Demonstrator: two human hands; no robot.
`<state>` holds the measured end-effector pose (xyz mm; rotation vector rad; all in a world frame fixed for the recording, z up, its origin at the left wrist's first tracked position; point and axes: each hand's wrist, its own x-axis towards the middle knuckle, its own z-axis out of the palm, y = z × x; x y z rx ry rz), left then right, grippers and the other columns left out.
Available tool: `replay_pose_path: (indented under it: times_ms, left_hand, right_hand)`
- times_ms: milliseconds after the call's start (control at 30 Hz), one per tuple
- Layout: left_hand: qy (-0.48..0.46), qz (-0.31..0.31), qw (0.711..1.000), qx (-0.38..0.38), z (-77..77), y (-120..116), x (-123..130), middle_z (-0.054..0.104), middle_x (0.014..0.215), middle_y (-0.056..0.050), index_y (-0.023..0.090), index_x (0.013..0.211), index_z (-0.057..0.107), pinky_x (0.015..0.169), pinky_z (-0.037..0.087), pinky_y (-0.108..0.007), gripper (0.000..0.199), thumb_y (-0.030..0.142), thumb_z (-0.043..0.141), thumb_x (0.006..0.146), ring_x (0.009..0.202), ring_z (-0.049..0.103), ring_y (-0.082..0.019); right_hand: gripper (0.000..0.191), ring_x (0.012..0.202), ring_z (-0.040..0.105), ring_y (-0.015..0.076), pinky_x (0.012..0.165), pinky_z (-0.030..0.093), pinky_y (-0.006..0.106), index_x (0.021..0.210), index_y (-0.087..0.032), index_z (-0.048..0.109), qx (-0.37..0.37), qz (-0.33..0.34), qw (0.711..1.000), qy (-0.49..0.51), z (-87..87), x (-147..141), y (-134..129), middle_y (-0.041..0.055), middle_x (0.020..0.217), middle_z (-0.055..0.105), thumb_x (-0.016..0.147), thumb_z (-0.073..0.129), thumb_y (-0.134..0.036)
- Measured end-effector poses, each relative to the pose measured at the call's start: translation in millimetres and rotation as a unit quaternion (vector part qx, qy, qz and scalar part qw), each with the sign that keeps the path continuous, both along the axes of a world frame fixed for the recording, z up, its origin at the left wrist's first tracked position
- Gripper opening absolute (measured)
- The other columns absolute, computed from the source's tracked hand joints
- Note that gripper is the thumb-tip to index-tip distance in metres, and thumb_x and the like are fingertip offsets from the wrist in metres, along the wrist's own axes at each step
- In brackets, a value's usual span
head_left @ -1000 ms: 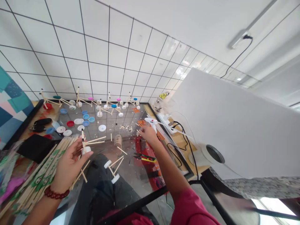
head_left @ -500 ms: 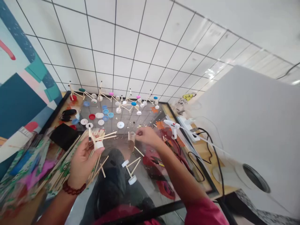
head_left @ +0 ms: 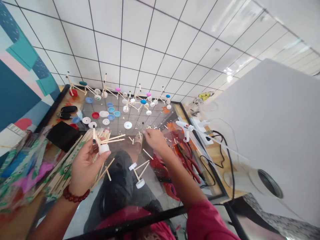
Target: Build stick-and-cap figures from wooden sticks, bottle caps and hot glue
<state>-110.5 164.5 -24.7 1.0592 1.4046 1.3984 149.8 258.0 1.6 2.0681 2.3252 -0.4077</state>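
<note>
My left hand (head_left: 87, 163) is closed round a small frame of wooden sticks (head_left: 113, 138) with a white bottle cap (head_left: 104, 149) and a black-tipped upright stick. Over the glass table top, my right hand (head_left: 152, 137) has its fingers pinched at a short piece of stick (head_left: 140, 135). Between the hands and my body lies another stick frame with two white caps (head_left: 140, 183). A loose stick (head_left: 148, 154) rests just below my right hand. Short cut pieces (head_left: 131, 140) lie to its left.
Stick-and-cap models (head_left: 143, 102) line the table's back edge. Loose caps (head_left: 116, 114) lie in front of them. A white glue gun (head_left: 185, 130) and red-handled pliers (head_left: 188, 160) are at the right. Bundled sticks (head_left: 62, 173) and a black box (head_left: 63, 136) fill the left.
The view has shifted a little. My right hand has moved slightly up and right, and short stick pieces now show at its left. My left hand still holds the frame.
</note>
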Motion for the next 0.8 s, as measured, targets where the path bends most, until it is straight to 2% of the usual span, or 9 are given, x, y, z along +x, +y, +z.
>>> replay_pose_path:
  times_ms: [100, 200, 267, 433, 500, 633, 800]
  left_hand:
    - [0.023, 0.005, 1.000, 0.010, -2.0, -0.4, -1.8, 0.074, 0.144, -0.012, 0.024, 0.129, 0.069, 0.124, 0.052, -0.053, 0.061, 0.038, 0.090, 0.073, 0.136, 0.069, -0.034]
    - [0.030, 0.005, 0.999, 0.017, -5.4, 2.6, -3.8, 0.075, 0.141, -0.010, 0.024, 0.130, 0.070, 0.123, 0.053, -0.050, 0.064, 0.033, 0.092, 0.071, 0.133, 0.071, -0.032]
    - [0.022, 0.005, 1.000, 0.012, -7.2, 5.3, -4.4, 0.077, 0.137, -0.009, 0.024, 0.128, 0.071, 0.122, 0.054, -0.049, 0.062, 0.032, 0.091, 0.070, 0.131, 0.072, -0.031]
    - [0.018, 0.010, 1.000, 0.019, -7.0, 7.8, -4.2, 0.078, 0.134, -0.008, 0.024, 0.123, 0.073, 0.120, 0.057, -0.046, 0.056, 0.031, 0.091, 0.070, 0.128, 0.074, -0.031]
    - [0.027, 0.008, 0.999, 0.027, -7.1, 7.0, -5.3, 0.077, 0.137, -0.008, 0.025, 0.126, 0.073, 0.119, 0.057, -0.045, 0.060, 0.029, 0.092, 0.070, 0.128, 0.074, -0.030]
    - [0.032, 0.017, 0.999, 0.022, -9.4, 6.6, -8.7, 0.078, 0.136, -0.007, 0.026, 0.131, 0.071, 0.120, 0.056, -0.047, 0.067, 0.029, 0.094, 0.069, 0.127, 0.075, -0.030]
    - [0.027, -0.006, 0.999, 0.025, -5.9, 7.1, -10.0, 0.078, 0.137, -0.008, 0.026, 0.128, 0.073, 0.123, 0.053, -0.052, 0.061, 0.036, 0.093, 0.072, 0.132, 0.072, -0.033]
  right_hand:
    - [0.027, 0.110, 0.077, 0.0263, 0.091, 0.053, 0.033, 0.119, -0.022, 0.082, 0.020, -0.004, 1.000, 0.021, -7.9, 13.9, -5.7, 0.0108, 0.118, 0.084, 0.107, 0.057, -0.022]
    - [0.032, 0.115, 0.073, 0.0269, 0.100, 0.053, 0.036, 0.131, -0.024, 0.078, 0.048, 0.060, 0.995, 0.057, -16.8, 13.6, -9.3, 0.0094, 0.121, 0.082, 0.100, 0.069, -0.022]
    - [0.036, 0.122, 0.069, 0.0292, 0.105, 0.051, 0.040, 0.135, -0.026, 0.076, 0.059, 0.100, 0.992, 0.048, -20.0, 10.7, -9.3, 0.0106, 0.128, 0.078, 0.099, 0.071, -0.023]
    - [0.027, 0.124, 0.063, 0.0342, 0.104, 0.049, 0.048, 0.121, -0.023, 0.080, 0.061, 0.070, 0.996, -0.006, -18.0, 8.5, -8.8, 0.0153, 0.131, 0.073, 0.102, 0.062, -0.018]
    - [0.027, 0.125, 0.062, 0.0334, 0.106, 0.047, 0.048, 0.126, -0.024, 0.078, 0.062, 0.095, 0.993, 0.027, -17.6, 4.9, -11.1, 0.0139, 0.133, 0.072, 0.101, 0.068, -0.025]
    - [0.044, 0.128, 0.059, 0.0333, 0.107, 0.043, 0.047, 0.132, -0.024, 0.075, 0.029, 0.167, 0.982, 0.082, -19.6, -7.6, -11.6, 0.0123, 0.131, 0.072, 0.092, 0.084, -0.039]
    - [0.023, 0.125, 0.062, 0.0296, 0.105, 0.037, 0.045, 0.119, -0.023, 0.080, -0.031, 0.139, 0.985, 0.097, -17.2, -9.2, 0.4, 0.0101, 0.127, 0.075, 0.097, 0.075, -0.026]
